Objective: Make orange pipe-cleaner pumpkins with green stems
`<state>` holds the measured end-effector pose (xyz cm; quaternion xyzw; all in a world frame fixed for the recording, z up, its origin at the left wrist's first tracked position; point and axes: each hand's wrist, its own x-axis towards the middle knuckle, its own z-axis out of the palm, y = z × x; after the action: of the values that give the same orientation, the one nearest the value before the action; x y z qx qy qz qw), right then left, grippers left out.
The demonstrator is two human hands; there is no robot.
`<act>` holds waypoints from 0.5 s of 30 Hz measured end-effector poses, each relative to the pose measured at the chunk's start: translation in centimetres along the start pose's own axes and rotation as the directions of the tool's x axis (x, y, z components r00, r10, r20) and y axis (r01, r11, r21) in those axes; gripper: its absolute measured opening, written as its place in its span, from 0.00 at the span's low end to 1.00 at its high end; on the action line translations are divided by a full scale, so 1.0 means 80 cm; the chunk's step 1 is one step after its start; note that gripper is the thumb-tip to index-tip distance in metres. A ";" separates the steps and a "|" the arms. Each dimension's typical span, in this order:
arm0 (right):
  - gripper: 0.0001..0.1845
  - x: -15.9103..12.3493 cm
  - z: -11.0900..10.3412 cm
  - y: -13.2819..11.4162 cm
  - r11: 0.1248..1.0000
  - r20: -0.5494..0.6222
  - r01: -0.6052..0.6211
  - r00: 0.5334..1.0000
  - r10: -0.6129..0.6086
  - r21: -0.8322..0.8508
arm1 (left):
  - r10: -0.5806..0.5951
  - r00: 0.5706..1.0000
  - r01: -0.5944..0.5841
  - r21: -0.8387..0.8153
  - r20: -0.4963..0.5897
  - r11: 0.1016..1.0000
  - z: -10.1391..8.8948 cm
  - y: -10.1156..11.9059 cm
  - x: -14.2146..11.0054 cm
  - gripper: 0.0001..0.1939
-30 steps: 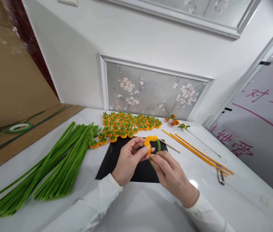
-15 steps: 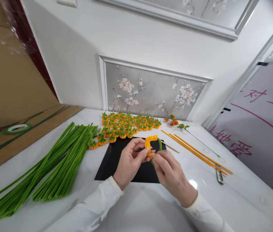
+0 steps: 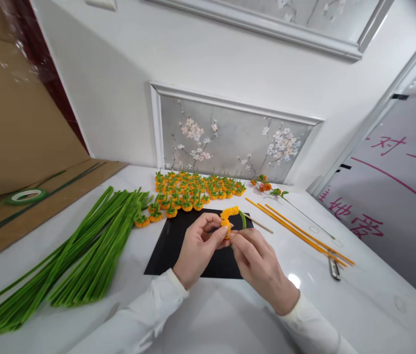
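Note:
My left hand [image 3: 197, 248] and my right hand [image 3: 257, 265] meet over a black mat [image 3: 173, 246] on the white table. Between their fingertips they pinch an orange pipe-cleaner coil [image 3: 227, 217] with a green pipe cleaner [image 3: 243, 219] bent beside it. Both hands have their fingers closed on this piece. A thin wooden stick [image 3: 259, 224] lies just behind it on the mat's far edge.
A big bundle of green pipe cleaners [image 3: 82, 255] lies at the left. Several finished orange-and-green flowers [image 3: 193, 189] fill the back of the table. Orange pipe cleaners [image 3: 296, 228] and small cutters [image 3: 334, 268] lie at the right. A tape roll [image 3: 27, 195] rests on cardboard.
The hands have turned the orange coil slightly and drawn it a little lower; the view has shifted very little. Nothing else has moved.

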<state>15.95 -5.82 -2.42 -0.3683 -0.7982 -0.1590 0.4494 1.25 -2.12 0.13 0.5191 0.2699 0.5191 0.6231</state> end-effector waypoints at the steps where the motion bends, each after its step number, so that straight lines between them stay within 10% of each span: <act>1: 0.23 0.000 0.000 0.001 1.000 -0.004 0.005 1.000 -0.005 -0.013 | -0.006 1.000 0.006 -0.013 0.003 1.000 -0.001 0.000 0.000 0.11; 15: 0.19 -0.001 0.001 0.004 0.998 0.016 -0.022 1.000 0.023 -0.066 | -0.034 0.999 0.032 -0.079 -0.026 0.996 -0.001 0.000 0.002 0.11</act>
<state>16.16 -5.60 -2.57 -0.3932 -0.7920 -0.1772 0.4321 1.22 -1.97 0.09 0.4823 0.2663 0.5260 0.6479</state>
